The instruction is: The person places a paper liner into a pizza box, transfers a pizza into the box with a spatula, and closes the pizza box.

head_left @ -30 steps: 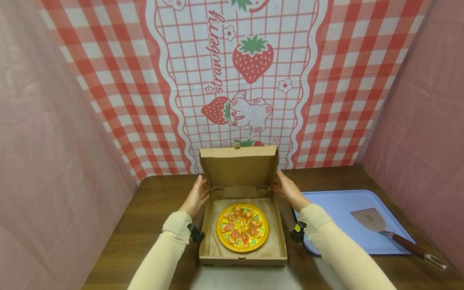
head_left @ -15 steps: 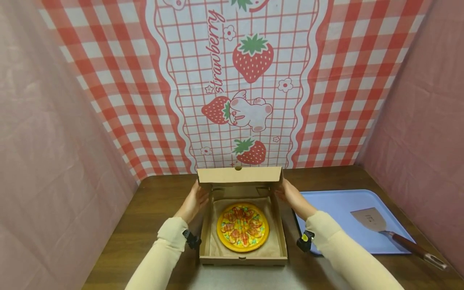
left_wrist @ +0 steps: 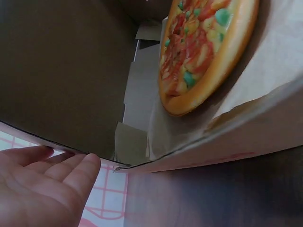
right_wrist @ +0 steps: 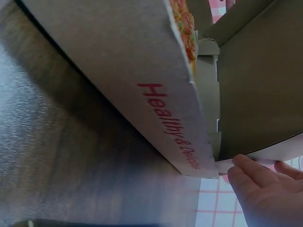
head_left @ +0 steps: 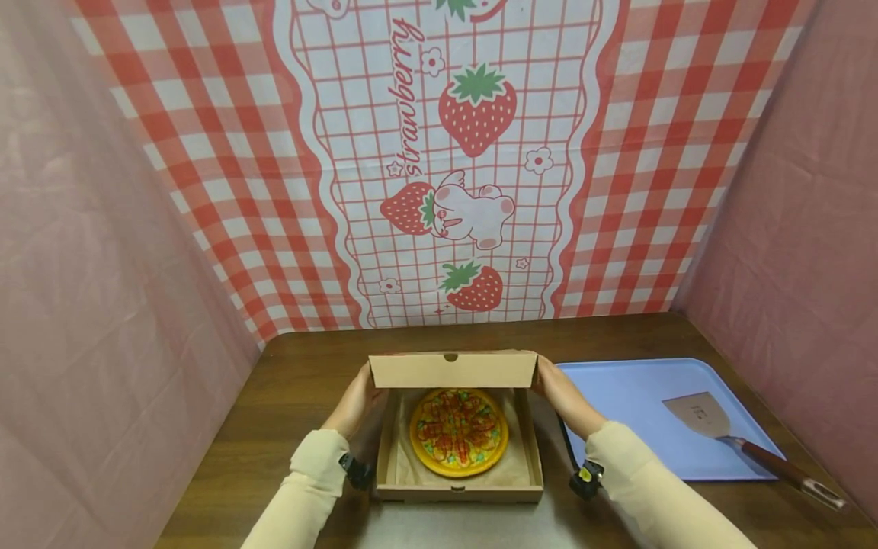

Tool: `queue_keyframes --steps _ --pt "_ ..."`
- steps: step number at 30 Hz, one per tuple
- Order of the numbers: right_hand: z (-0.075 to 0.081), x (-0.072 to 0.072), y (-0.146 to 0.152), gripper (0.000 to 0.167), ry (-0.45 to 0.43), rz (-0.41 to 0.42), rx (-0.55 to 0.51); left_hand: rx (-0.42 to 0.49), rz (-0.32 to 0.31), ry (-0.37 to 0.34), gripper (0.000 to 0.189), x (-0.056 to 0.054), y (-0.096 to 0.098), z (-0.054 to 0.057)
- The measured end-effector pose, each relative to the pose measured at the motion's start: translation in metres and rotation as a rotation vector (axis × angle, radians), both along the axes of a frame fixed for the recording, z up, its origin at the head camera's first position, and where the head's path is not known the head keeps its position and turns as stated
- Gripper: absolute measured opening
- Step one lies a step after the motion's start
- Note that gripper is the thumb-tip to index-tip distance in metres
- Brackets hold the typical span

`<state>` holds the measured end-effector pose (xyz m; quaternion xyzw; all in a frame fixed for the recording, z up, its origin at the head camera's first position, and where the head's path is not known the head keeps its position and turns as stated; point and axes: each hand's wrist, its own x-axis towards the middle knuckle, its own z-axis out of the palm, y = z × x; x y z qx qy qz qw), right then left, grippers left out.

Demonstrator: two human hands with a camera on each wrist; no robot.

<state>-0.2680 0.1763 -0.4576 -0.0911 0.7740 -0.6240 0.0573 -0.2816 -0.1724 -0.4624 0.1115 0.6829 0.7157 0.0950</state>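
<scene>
A small cardboard pizza box (head_left: 459, 494) stands in the middle with its lid (head_left: 418, 371) tilted partway down over the far side. Inside, on brown paper, lies a round pizza (head_left: 458, 438) with a thick orange crust; its far edge is close behind the lid's front flap. My left hand (head_left: 351, 402) is at the lid's left side, and the left wrist view shows its nearly straight fingers (left_wrist: 85, 172) touching the lid's side edge. At the opposite side is my right hand (head_left: 565, 393), its extended fingers (right_wrist: 255, 170) against the lid's edge near the hinge.
To the right, a blue tray (head_left: 617, 381) bears a wide metal spatula (head_left: 698, 415), whose brown handle (head_left: 775, 465) sticks out past the tray's edge. A red-and-white strawberry cloth (head_left: 473, 191) hangs behind the wooden table (head_left: 302, 381). Pink cloth hangs on both sides.
The lid has swung from nearly upright down toward me, with both hands following at its sides. The pizza and the box's base have stayed in place.
</scene>
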Motion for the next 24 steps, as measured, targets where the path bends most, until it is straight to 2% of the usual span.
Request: queue_keyframes --steps 6,12,17,24 --pt "-0.004 0.006 0.000 0.064 0.006 -0.015 0.026 -0.051 -0.007 -0.010 0.075 0.007 -0.003 -0.002" --pt "-0.003 0.009 -0.001 0.064 0.031 0.003 -0.030 -0.024 -0.034 0.055 0.069 0.013 -0.004 -0.002" --pt "0.002 0.011 -0.002 0.065 0.039 -0.007 -0.015 -0.015 -0.044 0.070 0.069 0.015 -0.004 0.004" --pt "0.012 0.012 -0.005 0.065 0.026 -0.010 0.027 -0.027 -0.023 0.037 0.076 0.020 0.002 0.017"
